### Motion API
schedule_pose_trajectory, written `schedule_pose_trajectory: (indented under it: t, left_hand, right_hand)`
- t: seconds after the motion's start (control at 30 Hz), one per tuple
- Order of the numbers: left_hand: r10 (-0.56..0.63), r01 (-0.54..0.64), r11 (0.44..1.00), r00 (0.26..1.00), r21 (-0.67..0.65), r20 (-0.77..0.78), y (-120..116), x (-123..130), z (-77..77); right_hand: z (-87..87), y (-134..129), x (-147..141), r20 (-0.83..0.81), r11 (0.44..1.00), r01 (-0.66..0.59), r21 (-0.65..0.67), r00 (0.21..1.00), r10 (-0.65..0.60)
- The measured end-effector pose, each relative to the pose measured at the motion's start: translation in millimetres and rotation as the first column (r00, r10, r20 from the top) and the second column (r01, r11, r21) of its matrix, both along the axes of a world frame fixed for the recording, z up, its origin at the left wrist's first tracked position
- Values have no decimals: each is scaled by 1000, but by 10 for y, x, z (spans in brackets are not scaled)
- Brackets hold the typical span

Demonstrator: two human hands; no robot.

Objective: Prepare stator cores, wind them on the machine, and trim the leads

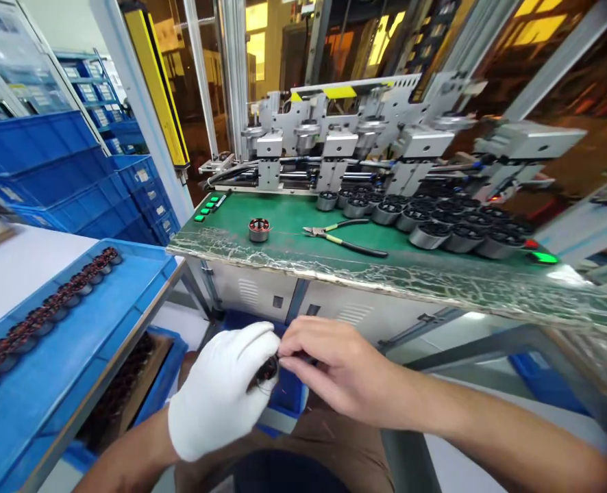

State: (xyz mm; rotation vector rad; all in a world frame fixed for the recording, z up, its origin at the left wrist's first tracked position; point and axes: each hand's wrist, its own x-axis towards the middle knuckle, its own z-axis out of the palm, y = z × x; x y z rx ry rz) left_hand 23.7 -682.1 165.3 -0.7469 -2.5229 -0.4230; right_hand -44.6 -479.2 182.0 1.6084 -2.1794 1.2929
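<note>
My left hand (226, 387), in a white glove, is wrapped round a dark wound motor part (266, 371), mostly hidden by the fingers. Touching its upper right side, my bare right hand (334, 363) has thumb and forefinger pinched together; what they hold is too small to make out. Beyond my hands, one ring-shaped part with copper windings (259, 231) sits upright on the green bench mat (288, 218). To its right lie pliers (342, 238) with black and yellow handles, jaws pointing left.
Several dark-topped metal rings (431, 234) crowd the bench's right side, before a machine with grey clamp heads (340, 145). A blue tray (129, 274) at left bears a row of wound parts (44, 320). Blue bins (51, 164) stand behind it.
</note>
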Motion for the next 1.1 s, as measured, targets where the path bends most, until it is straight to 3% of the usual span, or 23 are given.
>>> schedule_pose_trajectory:
  t: [0.07,0.17,0.3,0.37,0.47,0.63,0.73,0.83,0.9,0.97,1.1]
  left_hand:
    - [-46,43,997,998,60,47,-23,-1,-19]
    - [-156,125,972,977,198,148,-46,-6,-39]
    - [-347,275,891,926,362,149,-61,14,-57]
    - [-352,284,875,929,392,115,-81,49,-96]
    - [-282,180,864,947,469,156,-130,110,-205]
    - [-116,-75,712,968,699,222,-125,108,-357]
    - [-31,-100,704,985,703,171,-47,73,-375]
    - [-32,-97,699,986,708,167,5,59,-362]
    - [-48,-136,661,974,738,222,4,57,-341]
    - [-85,-208,606,943,768,323,-14,49,-320]
    - [-210,-258,487,893,834,399,-23,9,-330]
  right_hand:
    - [-1,49,-3,-284,999,21,27,959,-12]
    - [36,126,38,-618,993,66,93,786,6]
    - [118,183,109,-714,977,113,180,698,51]
    - [137,198,103,-732,970,128,205,679,65]
    - [91,241,20,-740,966,166,197,672,35]
    - [-138,235,-28,-533,983,170,71,839,-107]
    - [-266,46,145,-349,993,31,-116,935,-70]
    - [-347,-155,306,-127,922,26,-387,989,-81]
    - [-385,-224,329,89,858,142,-493,990,-112]
    - [-418,-245,297,264,820,241,-519,958,-114]
    - [-446,-253,248,343,807,286,-517,933,-111]
